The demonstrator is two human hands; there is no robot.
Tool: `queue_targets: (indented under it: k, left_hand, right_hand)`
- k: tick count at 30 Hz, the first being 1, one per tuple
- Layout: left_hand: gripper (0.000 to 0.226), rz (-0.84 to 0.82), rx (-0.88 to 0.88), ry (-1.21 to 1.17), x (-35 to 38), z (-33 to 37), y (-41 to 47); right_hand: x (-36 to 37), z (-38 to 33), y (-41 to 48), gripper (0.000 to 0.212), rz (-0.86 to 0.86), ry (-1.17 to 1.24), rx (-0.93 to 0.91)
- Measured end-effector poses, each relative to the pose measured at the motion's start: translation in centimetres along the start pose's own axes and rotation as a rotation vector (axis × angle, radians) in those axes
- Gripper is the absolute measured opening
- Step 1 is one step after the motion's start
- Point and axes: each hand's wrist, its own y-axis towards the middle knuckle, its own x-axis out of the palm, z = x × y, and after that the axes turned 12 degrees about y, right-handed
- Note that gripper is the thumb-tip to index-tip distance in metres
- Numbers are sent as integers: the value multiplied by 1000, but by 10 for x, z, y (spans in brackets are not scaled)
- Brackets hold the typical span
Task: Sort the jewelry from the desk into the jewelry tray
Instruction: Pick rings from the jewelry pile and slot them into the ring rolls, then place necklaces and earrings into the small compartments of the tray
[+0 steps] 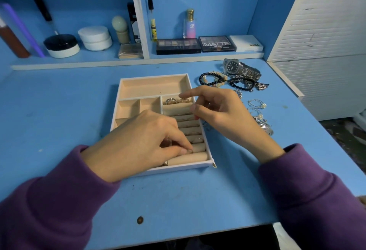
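Note:
A cream jewelry tray (152,86) with a white rim lies in the middle of the blue desk. Its right column holds padded ring rolls with several rings (176,100) in the slots. My left hand (142,142) rests over the tray's near part, thumb and forefinger pinched on a small ring (190,151) at a low roll. My right hand (221,115) hovers over the tray's right edge, fingers apart, holding nothing. To the right on the desk lie a silver watch (240,68), beaded bracelets (213,79) and silver earrings (256,104).
A shelf behind the desk carries cream jars (95,38), eyeshadow palettes (178,46), a perfume bottle (190,24) and tubes. A white slatted cabinet (320,31) stands at the right. The desk's front edge (178,236) is close to me.

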Motion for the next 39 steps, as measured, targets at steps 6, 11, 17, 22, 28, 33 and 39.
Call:
queue_targets:
  k: [6, 11, 17, 22, 28, 33, 39]
  left_hand:
    - [15, 48, 1, 55, 5, 0, -5]
    - [14, 365, -225, -70, -5, -28, -12]
    - [33, 547, -565, -301, 12, -98, 12]
    - [42, 500, -598, -484, 21, -114, 28]
    - [39, 511, -575, -405, 26, -117, 26]
    - [38, 522, -572, -373, 25, -116, 26]
    - [38, 511, -552, -374, 24, -118, 26]
  right_hand:
    - [0, 2, 0, 25, 21, -54, -16]
    - [-1, 3, -1, 25, 53, -106, -34]
    - [-14, -5, -4, 16, -232, -148, 86]
    - [-17, -4, -6, 21, -347, -123, 139]
    - [-18, -6, -5, 30, -393, -134, 145]
    - [-17, -8, -4, 27, -397, -134, 152]
    - [-18, -9, -5, 30, -425, -111, 162]
